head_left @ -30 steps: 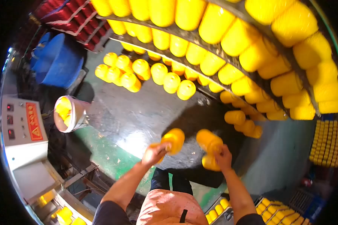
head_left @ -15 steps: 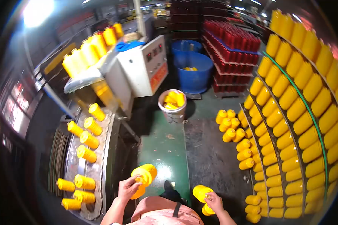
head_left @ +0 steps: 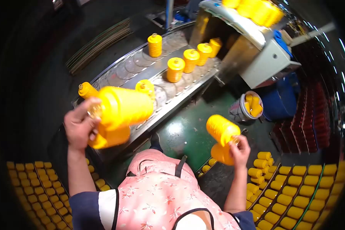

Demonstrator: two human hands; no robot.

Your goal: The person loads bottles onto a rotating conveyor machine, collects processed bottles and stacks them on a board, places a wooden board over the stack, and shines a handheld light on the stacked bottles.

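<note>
My left hand [head_left: 78,124] is closed on the necks of two yellow ribbed bottles [head_left: 126,107], held up over the near end of a metal conveyor [head_left: 172,100]. The two bottles overlap, one below the other. On the right, my right hand [head_left: 240,150] pinches the necks of two more yellow bottles [head_left: 221,128] above the green floor. Several yellow bottles [head_left: 175,71] stand upright on the conveyor, and one [head_left: 87,90] leans at its left end.
A white bucket [head_left: 246,107] with yellow pieces stands beside a blue tub [head_left: 280,100]. Behind are a white cabinet [head_left: 260,63] and red stacks [head_left: 308,119]. Racks of yellow bottles [head_left: 291,195] fill the lower right, with more at the lower left [head_left: 42,188].
The view has swung from the bottle stacks to the conveyor. Both hands still hold their bottles; the left pair has risen and come over the conveyor.
</note>
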